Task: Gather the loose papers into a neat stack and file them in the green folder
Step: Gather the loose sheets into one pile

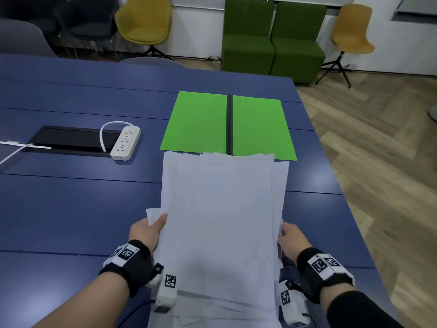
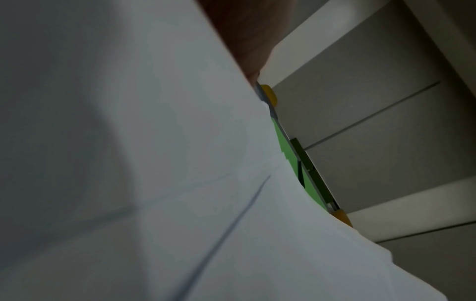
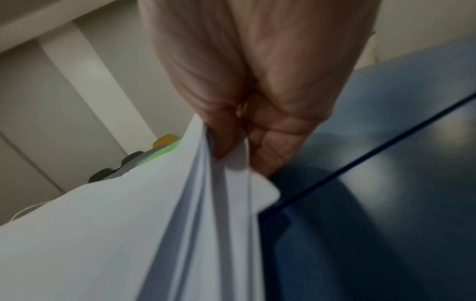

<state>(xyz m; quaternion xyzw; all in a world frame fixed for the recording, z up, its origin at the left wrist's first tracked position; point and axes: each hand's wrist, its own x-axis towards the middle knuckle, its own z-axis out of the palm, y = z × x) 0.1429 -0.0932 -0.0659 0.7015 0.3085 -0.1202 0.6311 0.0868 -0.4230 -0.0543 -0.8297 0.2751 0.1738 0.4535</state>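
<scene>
The fingers of both hands are hidden under the sheets in the head view, and the near edge of the pile is cut off at the bottom of the frame. In the left wrist view paper fills almost the whole picture, dim and blurred; only a strip of skin shows at the top, so the grip there is hard to read.

The uneven stack of thin white paper sheets (image 1: 220, 221) is in the lower centre of the head view, above the matte dark blue table (image 1: 71, 209); whether its far edge touches the table cannot be told. The corners fan out and do not line up. The left hand (image 1: 145, 230) grasps the left edge, with the thumb lying on top. The right hand (image 1: 292, 240) grasps the right edge; in the right wrist view its fingers (image 3: 268, 150) are curled into the separated layers.

The flat bright green folder (image 1: 196, 124) with a dark spine lies open just above the stack in the frame.

At the left, a white plastic power strip (image 1: 125, 143) rests beside a black rectangular panel (image 1: 71, 140).
</scene>
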